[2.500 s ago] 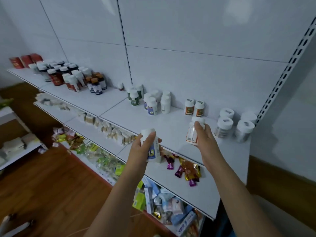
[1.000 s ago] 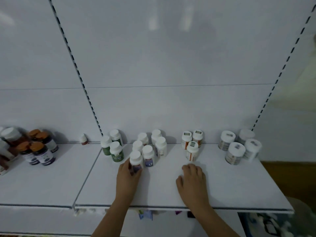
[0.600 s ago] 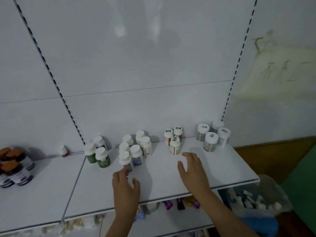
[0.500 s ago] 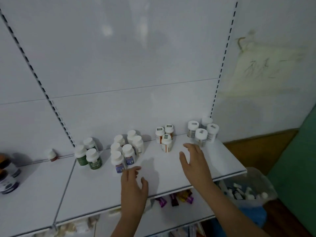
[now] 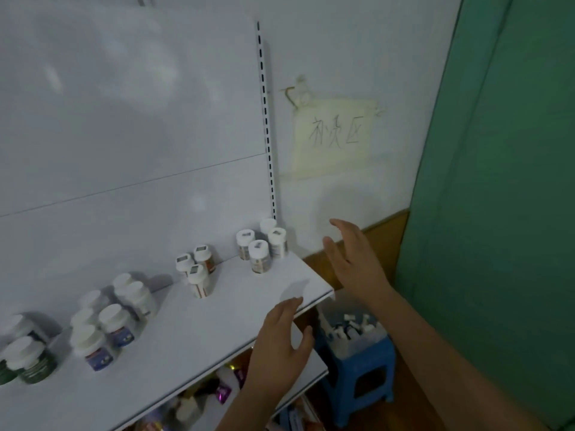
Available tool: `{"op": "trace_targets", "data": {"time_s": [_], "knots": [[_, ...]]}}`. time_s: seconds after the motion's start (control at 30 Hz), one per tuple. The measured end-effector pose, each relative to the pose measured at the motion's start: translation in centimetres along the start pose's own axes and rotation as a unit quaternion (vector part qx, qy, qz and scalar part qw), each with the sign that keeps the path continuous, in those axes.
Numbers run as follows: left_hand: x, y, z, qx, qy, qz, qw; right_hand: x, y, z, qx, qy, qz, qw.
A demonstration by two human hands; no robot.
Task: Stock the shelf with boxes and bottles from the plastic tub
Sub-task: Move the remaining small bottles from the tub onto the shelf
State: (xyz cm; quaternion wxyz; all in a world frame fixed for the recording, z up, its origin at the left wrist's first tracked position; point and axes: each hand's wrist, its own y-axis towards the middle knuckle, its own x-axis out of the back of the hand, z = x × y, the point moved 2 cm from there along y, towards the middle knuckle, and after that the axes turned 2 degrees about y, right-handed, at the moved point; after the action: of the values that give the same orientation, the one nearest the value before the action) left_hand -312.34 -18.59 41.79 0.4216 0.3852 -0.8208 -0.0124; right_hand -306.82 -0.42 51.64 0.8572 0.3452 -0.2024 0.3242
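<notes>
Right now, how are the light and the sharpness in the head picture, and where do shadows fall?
Head view: dim, bluish light; the white-capped bottles at lower left are motion-blurred; the open left hand casts a soft shadow on the white metal shelf; wide-angle bending curves the shelf upright.

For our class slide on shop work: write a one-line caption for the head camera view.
Both hands, left and right, open and empty beside the bottle-stocked shelf, above the plastic tub on a blue stool.

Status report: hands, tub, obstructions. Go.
Both hands open, empty: left, right. Clear plastic tub on blue stool, right of white shelf. Path unobstructed.
</notes>
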Motion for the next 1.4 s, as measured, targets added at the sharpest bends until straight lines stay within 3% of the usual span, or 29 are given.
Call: {"op": "trace_targets", "data": {"time_s": [0.53,0.8,0.93,1.1,1.4], "knots": [[-19.5,14.5,-12.0,-0.040,0.008,0.084,0.996,17.1,7.8,-19.8,-0.060,-0.049,0.032,0.996],[-27.6,20.0,-12.1,-0.023,0.047,0.104,0.993,19.0,11.6,-29.6,-0.089,-0.079,0.079,0.990],[-30.8,22.7,-9.3,0.025,0.043,0.117,0.992,16.8,14.8,-33.7,-0.100,-0.085,0.102,0.986],[-35.7,25.6,-2.5,0.142,0.002,0.137,0.980,11.9,18.6,-39.5,-0.113,-0.098,0.153,0.977],[-40.5,28.4,7.8,0.358,-0.040,0.201,0.911,4.0,23.4,-49.1,-0.157,-0.127,0.314,0.928]]}}
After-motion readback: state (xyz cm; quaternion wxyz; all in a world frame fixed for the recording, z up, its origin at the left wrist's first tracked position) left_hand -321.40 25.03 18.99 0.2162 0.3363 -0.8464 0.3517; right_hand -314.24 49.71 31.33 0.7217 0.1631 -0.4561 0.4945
